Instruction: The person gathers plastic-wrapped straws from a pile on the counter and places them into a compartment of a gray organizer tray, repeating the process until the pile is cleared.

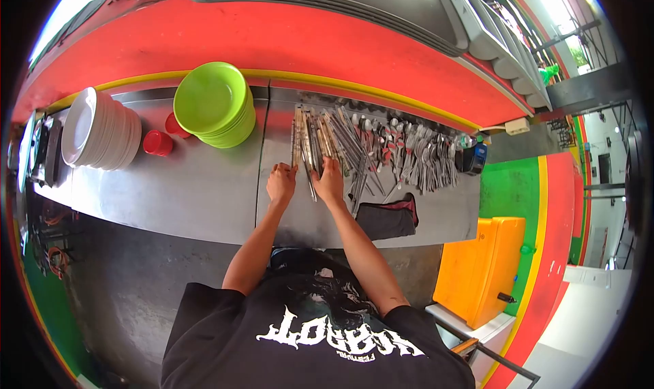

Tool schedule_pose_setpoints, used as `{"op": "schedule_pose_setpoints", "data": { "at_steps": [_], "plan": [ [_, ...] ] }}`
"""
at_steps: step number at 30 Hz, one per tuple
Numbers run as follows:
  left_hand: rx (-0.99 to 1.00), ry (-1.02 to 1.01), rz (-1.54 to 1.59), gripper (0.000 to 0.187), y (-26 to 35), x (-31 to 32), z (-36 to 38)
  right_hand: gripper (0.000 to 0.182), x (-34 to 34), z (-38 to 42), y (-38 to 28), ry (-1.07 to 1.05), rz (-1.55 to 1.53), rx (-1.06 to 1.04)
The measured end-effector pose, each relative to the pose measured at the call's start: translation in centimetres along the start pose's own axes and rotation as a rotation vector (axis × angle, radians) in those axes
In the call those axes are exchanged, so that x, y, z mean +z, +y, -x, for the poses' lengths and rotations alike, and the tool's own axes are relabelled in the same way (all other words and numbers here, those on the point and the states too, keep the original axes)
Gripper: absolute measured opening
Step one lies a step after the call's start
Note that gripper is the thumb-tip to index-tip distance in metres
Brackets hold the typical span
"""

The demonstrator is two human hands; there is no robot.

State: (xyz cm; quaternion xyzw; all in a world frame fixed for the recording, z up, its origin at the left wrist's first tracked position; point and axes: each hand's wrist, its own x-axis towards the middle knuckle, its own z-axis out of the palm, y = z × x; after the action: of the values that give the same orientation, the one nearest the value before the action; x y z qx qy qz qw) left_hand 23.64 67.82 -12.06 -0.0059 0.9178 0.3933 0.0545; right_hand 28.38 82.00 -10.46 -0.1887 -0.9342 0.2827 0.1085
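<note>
On the metal counter (204, 205), several long thin utensils (308, 133), which look like chopsticks or knives, lie in a bunch. My left hand (281, 182) is closed at the lower left edge of this bunch; what its fingers hold, if anything, is too small to tell. Curled round the lower part of the bunch, my right hand (330, 181) grips some of the long utensils. To the right spread many spoons (392, 144) and forks (432, 161). A dark folded cloth (385, 219) with a red edge lies below them.
Green bowls (212, 103), white plates (102, 130) and small red cups (158, 143) stand on the left. A dark container (471, 159) sits at the counter's right end. Stacked trays (327, 1) rest on the red ledge. An orange box (480, 270) stands at lower right.
</note>
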Motion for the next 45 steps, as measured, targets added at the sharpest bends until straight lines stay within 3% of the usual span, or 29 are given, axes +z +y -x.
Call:
{"op": "schedule_pose_setpoints", "data": {
  "at_steps": [2, 5, 8, 18, 24, 26, 29, 32, 35, 38, 45],
  "plan": [
    [0.025, -0.003, 0.044, 0.032, -0.6, -0.2, -0.3, 0.040, -0.1, -0.3, -0.3, -0.017, 0.035, 0.014],
    [-0.154, -0.108, 0.390, 0.032, -1.0, -1.1, -0.7, 0.032, 0.4, -0.4, 0.1, -0.009, 0.021, 0.042],
    [-0.121, -0.125, 0.583, 0.034, -2.6, -0.6, -0.9, 0.030, 0.1, -0.4, 0.6, -0.038, -0.012, 0.106],
    [-0.075, -0.171, 0.511, 0.031, -2.4, -0.6, -1.0, 0.032, 1.2, -0.7, 3.3, -0.111, -0.101, 0.132],
    [-0.063, -0.232, 0.710, 0.028, -0.5, 0.7, 0.2, 0.026, 0.0, -0.8, 5.2, -0.235, -0.462, 0.235],
    [-0.006, -0.233, 0.738, 0.029, 0.0, 1.4, 0.9, 0.023, -1.1, 0.0, 5.2, -0.184, -0.571, 0.257],
    [0.074, -0.160, 0.472, 0.036, 1.6, 1.0, 1.6, 0.021, -3.9, 1.6, 2.6, -0.130, -0.833, 0.411],
    [-0.016, -0.387, 0.555, 0.043, 2.4, 1.0, 0.9, 0.022, -5.4, 3.7, 2.9, -0.143, -0.959, 0.505],
    [-0.242, -0.568, 0.885, 0.048, 3.8, 1.4, 0.5, 0.023, -6.3, 6.0, 2.8, -0.168, -0.991, 0.548],
    [-0.451, -0.769, 1.025, 0.045, 5.7, 0.2, -0.2, 0.028, -7.1, 7.7, 1.7, -0.218, -0.964, 0.532],
    [-0.221, -0.826, 1.080, 0.033, 6.3, 1.4, 0.3, 0.030, -8.1, 7.7, -0.1, -0.321, -0.936, 0.561]
  ]
}}
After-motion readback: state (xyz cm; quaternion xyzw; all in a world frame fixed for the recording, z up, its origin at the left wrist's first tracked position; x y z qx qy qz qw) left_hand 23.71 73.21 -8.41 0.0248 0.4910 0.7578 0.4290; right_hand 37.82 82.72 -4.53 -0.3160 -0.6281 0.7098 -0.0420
